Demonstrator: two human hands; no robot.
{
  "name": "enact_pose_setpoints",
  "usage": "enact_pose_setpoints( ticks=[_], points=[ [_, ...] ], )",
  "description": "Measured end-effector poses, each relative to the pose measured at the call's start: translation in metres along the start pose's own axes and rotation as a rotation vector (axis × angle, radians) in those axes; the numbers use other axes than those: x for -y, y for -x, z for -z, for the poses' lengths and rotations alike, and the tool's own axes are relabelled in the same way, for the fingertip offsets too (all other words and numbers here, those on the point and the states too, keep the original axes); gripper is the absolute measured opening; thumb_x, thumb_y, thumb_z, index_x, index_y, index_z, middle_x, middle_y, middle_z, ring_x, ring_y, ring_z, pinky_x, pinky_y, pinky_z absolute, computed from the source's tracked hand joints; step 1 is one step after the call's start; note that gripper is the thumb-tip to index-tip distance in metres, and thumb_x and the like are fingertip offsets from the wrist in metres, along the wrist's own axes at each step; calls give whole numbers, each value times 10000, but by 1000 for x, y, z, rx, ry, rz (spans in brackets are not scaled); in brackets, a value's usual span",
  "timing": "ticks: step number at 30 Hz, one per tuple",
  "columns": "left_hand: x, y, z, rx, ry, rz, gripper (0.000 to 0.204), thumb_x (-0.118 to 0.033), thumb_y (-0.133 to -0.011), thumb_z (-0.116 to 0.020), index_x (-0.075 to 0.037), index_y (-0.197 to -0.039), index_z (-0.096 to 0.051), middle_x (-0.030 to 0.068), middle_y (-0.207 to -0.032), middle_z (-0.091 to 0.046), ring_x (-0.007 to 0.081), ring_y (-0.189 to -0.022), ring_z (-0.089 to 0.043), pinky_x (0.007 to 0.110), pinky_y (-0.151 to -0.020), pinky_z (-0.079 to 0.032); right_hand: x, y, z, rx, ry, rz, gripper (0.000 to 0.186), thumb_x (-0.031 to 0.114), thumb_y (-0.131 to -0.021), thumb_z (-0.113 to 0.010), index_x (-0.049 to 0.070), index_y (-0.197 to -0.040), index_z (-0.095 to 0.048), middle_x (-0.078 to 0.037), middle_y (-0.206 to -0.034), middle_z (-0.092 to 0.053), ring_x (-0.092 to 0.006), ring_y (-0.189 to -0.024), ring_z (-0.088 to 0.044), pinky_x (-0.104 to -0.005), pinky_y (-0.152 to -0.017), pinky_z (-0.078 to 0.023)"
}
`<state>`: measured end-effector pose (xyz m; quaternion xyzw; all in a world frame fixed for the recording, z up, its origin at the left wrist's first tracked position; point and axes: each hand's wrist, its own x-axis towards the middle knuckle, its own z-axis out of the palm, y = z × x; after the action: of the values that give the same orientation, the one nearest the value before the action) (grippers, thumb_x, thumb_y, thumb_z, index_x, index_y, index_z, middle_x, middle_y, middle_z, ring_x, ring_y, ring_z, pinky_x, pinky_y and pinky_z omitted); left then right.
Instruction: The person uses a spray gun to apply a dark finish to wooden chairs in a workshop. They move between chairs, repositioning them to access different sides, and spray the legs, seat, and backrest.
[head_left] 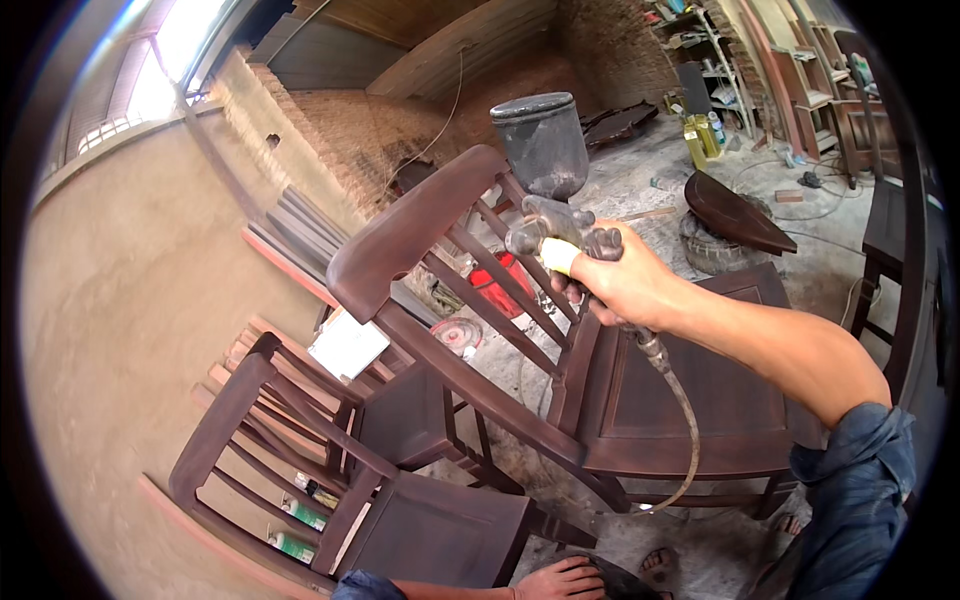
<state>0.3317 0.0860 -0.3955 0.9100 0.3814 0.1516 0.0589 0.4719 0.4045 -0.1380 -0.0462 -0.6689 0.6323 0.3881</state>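
My right hand (635, 275) is wrapped round the grip of a spray gun (550, 225), its thumb near a yellow-white band. A dark, stained paint cup (540, 145) stands on top of the gun, and a hose (690, 430) hangs from the handle. The gun is in front of the slatted back of a dark brown wooden chair (410, 230); contact between them cannot be made out. The chair's panelled seat (680, 380) lies beneath my right forearm. At the lower edge my left hand (560, 580) lies flat, holding nothing, on something dark, perhaps my leg.
Another dark chair (430, 525) stands at the lower left, with a further chair seat (405, 415) behind it. Wooden boards lean on the left wall. Behind are a red bucket (500, 285), a curved dark board (735, 215) on a round support, and yellow containers (700, 140). Chairs line the right.
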Motion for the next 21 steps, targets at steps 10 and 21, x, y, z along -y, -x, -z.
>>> enact_pose_setpoints(
  ticks=[10, 21],
  points=[
    [-1, -4, -1, 8, -14, -17, 274, -191, -797, -728, -75, -1042, -696, 122, -1092, -671, 337, -1076, -621, 521, -995, -466, 27, 40, -20, 145, -13, 64, 234, 285, -968, -626, 52, -954, -616, 6, -680, -582, -64, -453, -471, -251, -396, -378],
    [0, -10, 4, 0, -25, -55, 251, -190, -809, -724, -71, -1027, -690, 125, -1069, -669, 325, -1062, -624, 528, -1011, -457, 32, 31, -16, 58, -44, -16, 211, 97, -932, -529, 28, -1131, -551, -61, -796, -627, -78, -467, -483, -248, -361, -354]
  ],
)
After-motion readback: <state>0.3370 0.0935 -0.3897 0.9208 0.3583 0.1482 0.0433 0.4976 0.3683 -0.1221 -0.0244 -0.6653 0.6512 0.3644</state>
